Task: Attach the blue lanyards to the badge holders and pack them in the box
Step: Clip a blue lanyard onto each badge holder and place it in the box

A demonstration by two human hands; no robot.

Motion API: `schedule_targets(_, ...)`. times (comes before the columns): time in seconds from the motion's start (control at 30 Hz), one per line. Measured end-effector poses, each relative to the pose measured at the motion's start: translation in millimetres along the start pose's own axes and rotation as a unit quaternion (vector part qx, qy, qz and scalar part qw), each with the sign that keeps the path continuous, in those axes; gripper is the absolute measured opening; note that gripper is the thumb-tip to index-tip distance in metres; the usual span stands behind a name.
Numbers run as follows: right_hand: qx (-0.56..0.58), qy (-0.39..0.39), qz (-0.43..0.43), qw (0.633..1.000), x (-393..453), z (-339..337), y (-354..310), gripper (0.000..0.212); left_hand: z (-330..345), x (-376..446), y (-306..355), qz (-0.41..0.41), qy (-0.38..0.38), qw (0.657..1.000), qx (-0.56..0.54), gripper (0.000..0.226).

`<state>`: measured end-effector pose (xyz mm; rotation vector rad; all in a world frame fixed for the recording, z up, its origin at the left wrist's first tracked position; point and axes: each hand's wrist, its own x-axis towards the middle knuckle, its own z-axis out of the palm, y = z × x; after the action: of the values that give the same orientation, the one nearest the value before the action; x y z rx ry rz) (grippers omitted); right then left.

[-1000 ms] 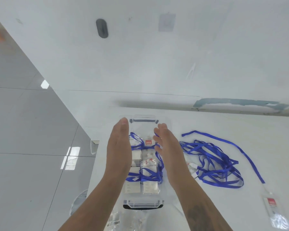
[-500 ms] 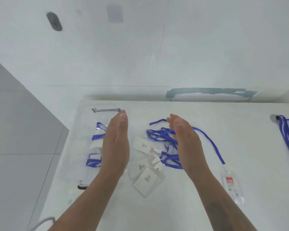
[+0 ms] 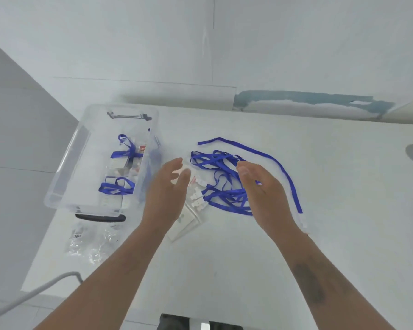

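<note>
Head view: red-labelled badge holder [image 3: 142, 148], box [image 3: 65, 163].

A bare workroom: a plain white table [image 3: 296, 258] against a scuffed white wall [image 3: 296, 55], grey tiled floor [image 3: 17, 139].

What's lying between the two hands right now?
Head view: loose badge holders and part of the lanyard tangle lie on the table between left hand and right hand.

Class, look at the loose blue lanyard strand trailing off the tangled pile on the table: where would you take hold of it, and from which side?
Probably pinch the loose lanyard strand along its free outer run, from above on the right, beside the right hand. It arcs clear of the lanyard pile.
</note>
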<state>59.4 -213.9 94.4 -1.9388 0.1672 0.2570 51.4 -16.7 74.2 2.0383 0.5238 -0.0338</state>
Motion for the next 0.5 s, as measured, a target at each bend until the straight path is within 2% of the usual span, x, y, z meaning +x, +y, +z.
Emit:
schedule_targets(0.1,-0.024,-0.031,0.026,0.999,-1,14,16,0.03,9,0,-36,-0.026,-0.057,0.987,0.148,0.045)
schedule_targets(0.27,-0.059,-0.065,0.052,0.995,-2,39,35,0.025,20,-9,-76,-0.016,-0.125,0.929,0.347,0.063)
schedule_targets(0.37,-0.069,-0.079,0.05,0.993,-2,54,44,0.021,24,-8,-88,-0.002,-0.139,0.904,0.404,0.071)
schedule_targets(0.5,-0.078,-0.091,0.057,0.991,-3,64,53,0.024,26,-2,-91,0.021,-0.137,0.894,0.427,0.069)
